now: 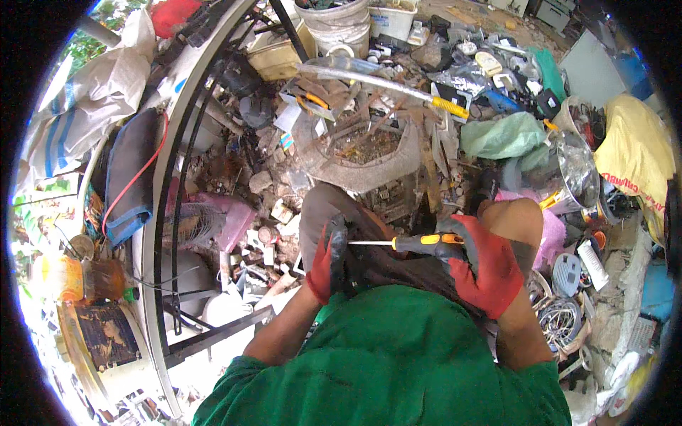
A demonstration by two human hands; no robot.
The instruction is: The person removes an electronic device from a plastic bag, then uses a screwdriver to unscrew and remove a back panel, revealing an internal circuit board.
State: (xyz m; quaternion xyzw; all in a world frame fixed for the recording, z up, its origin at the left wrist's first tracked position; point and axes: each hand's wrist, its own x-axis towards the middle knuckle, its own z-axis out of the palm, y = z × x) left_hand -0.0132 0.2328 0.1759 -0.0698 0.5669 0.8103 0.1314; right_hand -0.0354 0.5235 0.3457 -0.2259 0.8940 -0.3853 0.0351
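Note:
A screwdriver with a yellow and black handle lies level across my lap. Wrapped round its handle is my right hand, in a red glove with dark finger coating. The thin shaft points left, and its tip meets my left hand, gloved the same way. That hand's fingers look closed, against my dark shorts; whatever they hold blends with the dark glove coating, so I cannot make it out.
Ahead of my knees sits a worn grey shell with debris inside. Beyond it lies a metal bar with a yellow grip. A metal frame stands at left. A white bucket, green bag and yellow sack surround mixed scrap.

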